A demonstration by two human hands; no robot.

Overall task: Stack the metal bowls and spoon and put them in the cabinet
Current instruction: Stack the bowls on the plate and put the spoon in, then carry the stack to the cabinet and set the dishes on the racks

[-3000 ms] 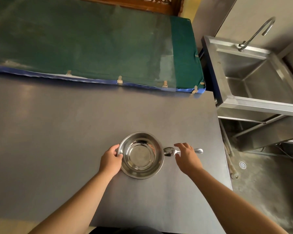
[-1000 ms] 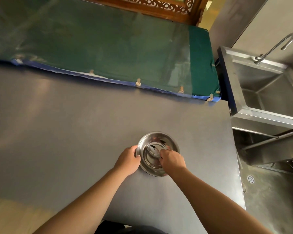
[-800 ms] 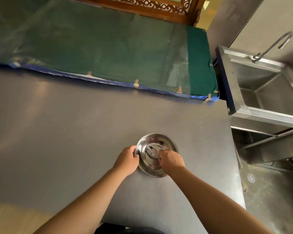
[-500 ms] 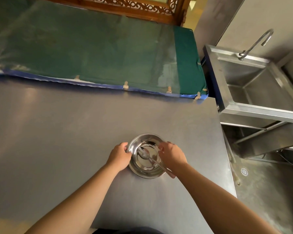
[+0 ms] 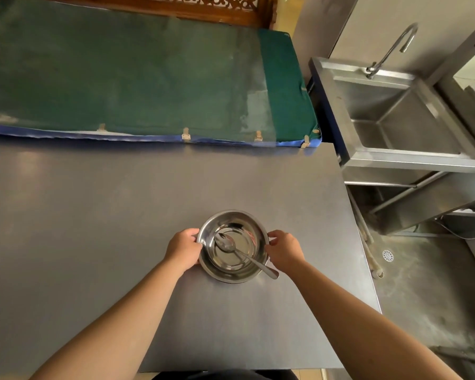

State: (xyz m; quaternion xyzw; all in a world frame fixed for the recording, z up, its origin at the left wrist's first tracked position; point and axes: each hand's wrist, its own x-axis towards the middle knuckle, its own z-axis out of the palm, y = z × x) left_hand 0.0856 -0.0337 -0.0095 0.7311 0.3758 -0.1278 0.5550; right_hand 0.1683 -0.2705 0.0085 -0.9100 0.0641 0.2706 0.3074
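- Below frame centre, the bowls (image 5: 232, 246) were clasped at opposite rims by the left hand (image 5: 183, 249) and right hand (image 5: 284, 250), fingers curled on, seemingly for lifting.
- The spoon (image 5: 243, 255) was laid inside for carrying.

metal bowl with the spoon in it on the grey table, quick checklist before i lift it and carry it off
1. Spoon inside: the metal spoon has its head on the bottom of the round metal bowl, ok.
2. Spoon handle: it juts over the near right rim, so it could slip out if the bowl tilts, not ok.
3. Left hand on the left rim, ok.
4. Right hand on the right rim, ok.
5. Bowls stacked: only one rim clearly seen, cannot tell.
6. Cabinet: none identifiable in view, only the steel sink to the right, cannot tell.
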